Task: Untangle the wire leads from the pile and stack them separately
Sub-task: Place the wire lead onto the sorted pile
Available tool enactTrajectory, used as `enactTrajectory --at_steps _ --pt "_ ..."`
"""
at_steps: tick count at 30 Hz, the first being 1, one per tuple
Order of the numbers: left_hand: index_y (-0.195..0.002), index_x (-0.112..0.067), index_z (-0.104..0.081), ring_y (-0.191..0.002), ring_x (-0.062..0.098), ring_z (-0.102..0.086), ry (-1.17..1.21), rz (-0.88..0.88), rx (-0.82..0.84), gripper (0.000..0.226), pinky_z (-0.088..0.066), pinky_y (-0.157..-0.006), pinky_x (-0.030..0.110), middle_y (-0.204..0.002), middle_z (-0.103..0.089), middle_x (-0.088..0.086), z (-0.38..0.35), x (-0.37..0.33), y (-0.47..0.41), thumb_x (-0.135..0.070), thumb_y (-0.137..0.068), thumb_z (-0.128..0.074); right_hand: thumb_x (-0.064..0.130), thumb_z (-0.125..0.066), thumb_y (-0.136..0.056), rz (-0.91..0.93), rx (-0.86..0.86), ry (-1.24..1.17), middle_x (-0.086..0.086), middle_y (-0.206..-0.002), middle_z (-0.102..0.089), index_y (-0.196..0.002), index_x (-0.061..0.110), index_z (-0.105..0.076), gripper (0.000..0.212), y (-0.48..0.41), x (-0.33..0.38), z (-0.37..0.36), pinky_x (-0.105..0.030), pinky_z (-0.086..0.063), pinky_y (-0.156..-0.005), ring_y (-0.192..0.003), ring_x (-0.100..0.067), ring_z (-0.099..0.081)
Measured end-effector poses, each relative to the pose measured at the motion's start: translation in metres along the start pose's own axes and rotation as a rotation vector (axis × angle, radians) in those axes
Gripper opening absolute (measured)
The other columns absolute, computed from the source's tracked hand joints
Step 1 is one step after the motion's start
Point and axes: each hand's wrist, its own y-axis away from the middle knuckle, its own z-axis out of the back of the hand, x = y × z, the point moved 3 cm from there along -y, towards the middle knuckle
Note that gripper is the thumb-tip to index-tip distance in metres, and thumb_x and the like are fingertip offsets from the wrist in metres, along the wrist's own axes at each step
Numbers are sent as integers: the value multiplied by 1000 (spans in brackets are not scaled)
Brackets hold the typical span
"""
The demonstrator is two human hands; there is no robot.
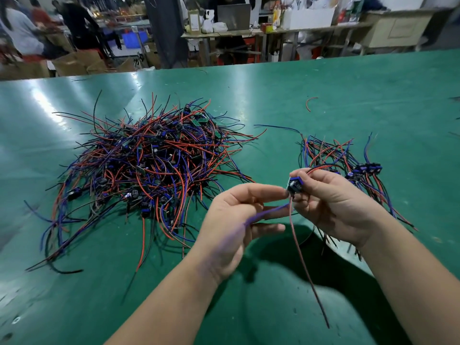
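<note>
- Nearest, a thin reddish-brown wire (308, 270) hangs down from the held part, with its free end low over the table's near edge.
- The right hand (331, 202) pinches a small blue-and-black component (295, 186) between thumb and fingertips, raised above the table.
- The left hand (234, 220) has its fingers curled around a blurred blue wire (268, 212) that runs out of the component. Its forefinger tip reaches up to the component.
- A large tangled pile of red, blue and black wire leads (144, 170) lies on the glossy green table (323, 95), to the left of both hands and farther back.
- A smaller sorted stack of leads (331, 155) lies on the right, just behind the right hand. Its wires run roughly side by side, and its blue components are grouped at one end.
- A short curved red wire scrap (310, 103) lies alone farther back, well apart from both heaps.
- Beyond the table stand cardboard boxes (74, 62) and workbenches, with people beside them, all blurred.
</note>
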Motion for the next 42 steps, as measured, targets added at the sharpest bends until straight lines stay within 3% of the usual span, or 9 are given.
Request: enactTrajectory --at_steps 5,9,12,24,26,31,33,38,42 --pt "-77 -15 -76 -58 19 -69 160 115 9 19 -53 -47 23 -79 -73 6 4 -5 -1 -20 -77 -58 20 -84 -56 37 278 -114 -1 -61 -57 -70 13 -70 21 7 5 -4 -15 -45 -45 -51 -8 -54" --pt "-67 -14 -75 -57 17 -66 -97 114 -55 18 -53 -52 22 -71 -70 8 1 7 0 -29 -63 -84 16 -70 -64 44 166 301 -3 -61 -63 -62 10 -72 6 10 0 -4 -14 -45 -48 -50 -8 -55" --pt "-69 -8 -74 -53 13 -64 -146 134 -84 23 -53 -52 22 -67 -70 8 4 12 -1 -26 -56 -79 14 -69 -62 29 91 434 -3 -63 -65 -59 8 -72 8 8 -5 -4 -14 -43 -47 -48 -8 -53" --pt "-64 -12 -74 -54 12 -67 -372 373 245 15 -53 -53 21 -62 -70 5 1 13 8 -8 -79 -74 16 -61 -88 86 -370 193 0 -55 -59 -87 5 -67 12 -1 19 35 -12 -38 -36 -42 -4 -54" --pt "-65 -11 -73 -54 12 -67 -372 370 233 14 -52 -52 20 -62 -70 5 2 11 9 -7 -78 -74 22 -55 -94 94 -364 174 -2 -58 -63 -92 7 -65 18 -2 15 30 -12 -42 -37 -43 -6 -58" --pt "-71 -9 -68 -55 12 -66 -269 192 -41 9 -52 -52 20 -65 -70 7 5 9 1 -12 -78 -73 28 -47 -98 -26 -346 160 -22 -104 -60 -120 8 -41 31 -2 1 19 -22 -47 -37 -47 -22 -65" --pt "-73 -9 -68 -56 12 -67 -200 127 -161 8 -52 -51 19 -65 -70 6 8 9 -3 -14 -76 -74 32 -52 -94 -47 -279 194 -23 -95 -64 -120 13 -38 35 0 -1 14 -23 -46 -37 -45 -22 -62" --pt "-78 -9 -69 -58 12 -68 -142 58 -249 27 -54 -50 20 -69 -71 6 16 7 -7 -28 -60 -74 21 -78 -65 227 126 576 -7 -81 -68 -93 19 -67 29 12 -1 -12 -26 -51 -59 -64 -16 -60" --pt "-82 -9 -69 -58 14 -68 -174 72 -199 21 -53 -50 20 -72 -73 6 13 9 -7 -28 -74 -68 4 -80 -71 390 65 818 -8 -81 -71 -83 18 -69 21 12 -4 -14 -44 -52 -70 -69 -21 -60"
